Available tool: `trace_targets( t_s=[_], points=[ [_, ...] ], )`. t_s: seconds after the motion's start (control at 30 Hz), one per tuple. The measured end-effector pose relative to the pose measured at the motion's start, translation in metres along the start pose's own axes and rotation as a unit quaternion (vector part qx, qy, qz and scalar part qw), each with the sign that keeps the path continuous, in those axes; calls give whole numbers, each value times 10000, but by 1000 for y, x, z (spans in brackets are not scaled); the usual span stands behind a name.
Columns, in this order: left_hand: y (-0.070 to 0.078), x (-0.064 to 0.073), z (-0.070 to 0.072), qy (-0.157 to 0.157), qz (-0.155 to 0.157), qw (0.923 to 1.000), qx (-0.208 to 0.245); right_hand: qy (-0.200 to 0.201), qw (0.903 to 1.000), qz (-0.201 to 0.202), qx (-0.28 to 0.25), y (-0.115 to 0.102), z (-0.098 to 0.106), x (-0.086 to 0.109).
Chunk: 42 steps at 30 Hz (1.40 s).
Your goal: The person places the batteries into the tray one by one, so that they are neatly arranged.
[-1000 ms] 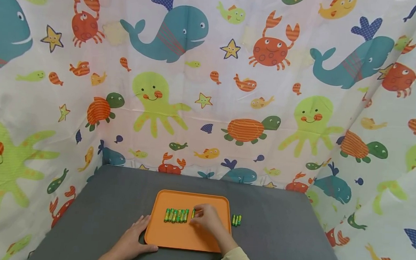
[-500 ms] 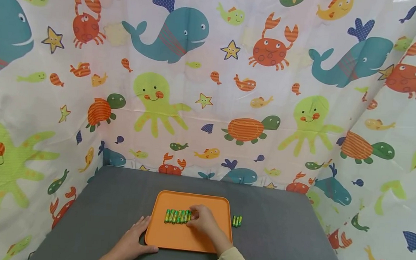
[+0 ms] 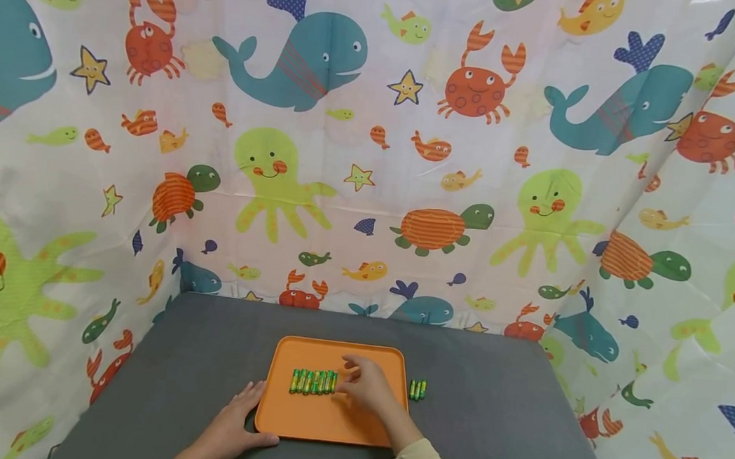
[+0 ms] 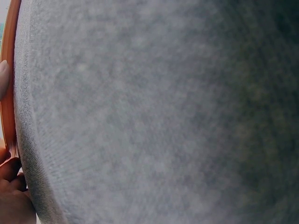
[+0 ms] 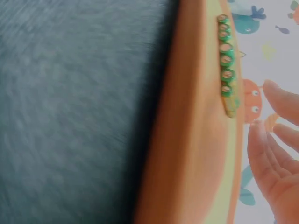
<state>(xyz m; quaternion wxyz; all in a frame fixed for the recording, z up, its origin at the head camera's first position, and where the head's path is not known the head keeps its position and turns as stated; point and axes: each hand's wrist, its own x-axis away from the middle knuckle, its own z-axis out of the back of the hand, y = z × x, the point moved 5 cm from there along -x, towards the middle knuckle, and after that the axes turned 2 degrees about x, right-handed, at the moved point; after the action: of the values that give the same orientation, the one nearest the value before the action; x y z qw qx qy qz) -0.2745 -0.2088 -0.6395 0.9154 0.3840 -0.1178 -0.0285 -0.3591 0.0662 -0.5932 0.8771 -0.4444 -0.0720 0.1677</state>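
A row of batteries [image 3: 314, 381] lies in your orange tray [image 3: 330, 424]; two batteries [image 3: 418, 390] remain on the table by its right edge. Your right hand [image 3: 364, 385] hovers with fingers loose and empty, while your left hand [image 3: 233, 421] rests flat at the tray's left edge.

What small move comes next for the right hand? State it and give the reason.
Probably reach the right hand rightward off the orange tray to the two batteries lying on the grey table. Its fingers look open and empty beside the row of batteries lined up on the tray, while the left hand rests at the tray's edge.
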Motion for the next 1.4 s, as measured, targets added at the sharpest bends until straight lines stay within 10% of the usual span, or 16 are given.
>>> trace_targets(
  t_s=[0.57, 0.9, 1.4],
  points=[
    [0, -1, -1, -13, 31, 10000, -22, 865, 9952, 394, 249, -7, 67, 36],
    [-2, -4, -1, -41, 121, 9999, -90, 1362, 9896, -326, 331, 27, 114, 51],
    [1, -3, 0, -40, 13, 10000, -60, 878, 9807, -1307, 1159, 95, 130, 58]
  ],
)
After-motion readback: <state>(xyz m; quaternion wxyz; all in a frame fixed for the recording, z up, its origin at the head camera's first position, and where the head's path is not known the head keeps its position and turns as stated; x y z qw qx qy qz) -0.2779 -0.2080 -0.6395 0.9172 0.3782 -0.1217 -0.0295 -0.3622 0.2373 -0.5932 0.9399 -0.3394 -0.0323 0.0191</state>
